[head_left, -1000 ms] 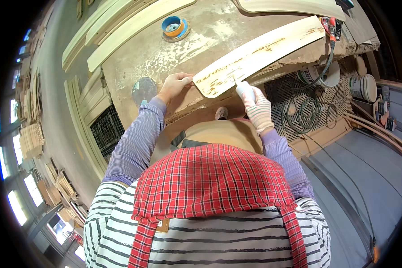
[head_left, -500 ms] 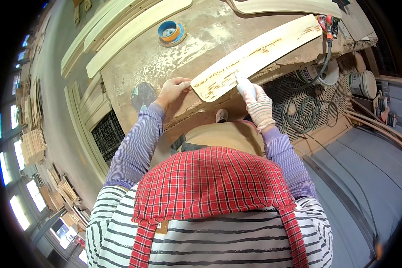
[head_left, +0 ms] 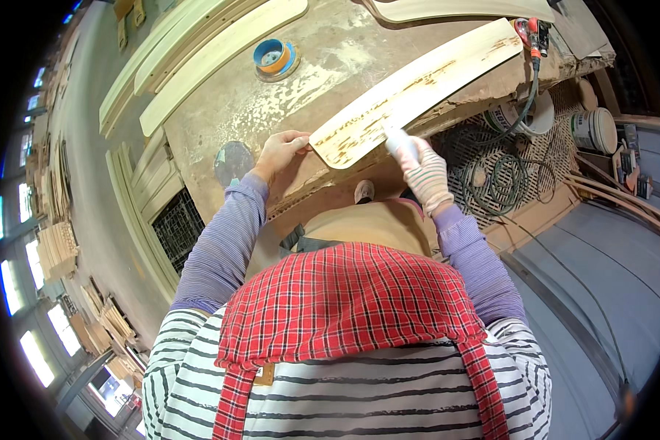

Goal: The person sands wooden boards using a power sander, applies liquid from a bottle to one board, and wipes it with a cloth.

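While the workbench (head_left: 213,121) spreads out beyond the grip, it carries the curved pale board (head_left: 418,89), which runs off rightward from the left hand (head_left: 281,155); thumb and fingers pinch its left end, probably steadying it. The gloved right hand (head_left: 427,177) closes round a whitish bottle (head_left: 401,144), tip toward brown-streaked wood, apparently for control.
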The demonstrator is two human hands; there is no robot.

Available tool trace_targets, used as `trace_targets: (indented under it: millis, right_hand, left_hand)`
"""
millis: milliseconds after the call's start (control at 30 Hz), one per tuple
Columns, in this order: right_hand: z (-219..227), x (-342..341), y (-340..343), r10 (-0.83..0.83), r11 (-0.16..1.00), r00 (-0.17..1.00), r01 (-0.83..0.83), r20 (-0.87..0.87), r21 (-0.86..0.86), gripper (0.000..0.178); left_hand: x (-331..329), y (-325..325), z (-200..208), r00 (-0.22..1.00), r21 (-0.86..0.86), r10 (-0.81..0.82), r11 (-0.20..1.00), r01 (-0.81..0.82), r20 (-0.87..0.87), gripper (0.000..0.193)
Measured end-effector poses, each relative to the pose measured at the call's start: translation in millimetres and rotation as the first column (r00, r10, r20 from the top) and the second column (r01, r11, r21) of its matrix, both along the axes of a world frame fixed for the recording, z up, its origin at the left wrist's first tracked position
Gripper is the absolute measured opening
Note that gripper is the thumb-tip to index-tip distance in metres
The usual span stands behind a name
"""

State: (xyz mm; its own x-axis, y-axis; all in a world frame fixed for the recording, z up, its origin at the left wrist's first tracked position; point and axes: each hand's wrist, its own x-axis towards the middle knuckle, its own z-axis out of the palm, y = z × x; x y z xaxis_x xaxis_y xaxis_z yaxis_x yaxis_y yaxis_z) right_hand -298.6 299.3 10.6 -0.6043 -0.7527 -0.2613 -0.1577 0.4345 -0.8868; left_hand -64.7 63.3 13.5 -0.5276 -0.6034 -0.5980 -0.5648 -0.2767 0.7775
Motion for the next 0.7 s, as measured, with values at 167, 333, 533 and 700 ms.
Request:
trace_targets:
  millis: [167,333,533,700]
  right_hand:
    - [2.6,-3.2,3.8,-0.061,0.998,0.995,0.061,0.083,0.001,0.034]
    - [4.7,6.4,12.3,-0.032,0.999,0.994,0.033,0.104,-0.011,0.031]
    - [8.9,16.3,19.7,-0.045,0.999,0.984,0.05,0.174,-0.022,0.032]
    - [-3.8,22.0,26.3,-0.016,0.991,0.993,0.031,0.118,-0.128,0.032]
  left_hand:
    - [2.6,0.9,0.4,1.0,-0.012,-0.014,1.0,0.013,-0.022,0.025]
    - [-0.6,2.2,6.0,1.0,-0.012,-0.01,1.0,0.01,0.004,0.026]
    - [4.9,-0.7,-2.0,0.999,-0.022,-0.034,0.999,0.034,0.01,0.026]
    - [-3.4,2.6,8.4,1.0,-0.009,0.004,1.0,-0.004,0.003,0.025]
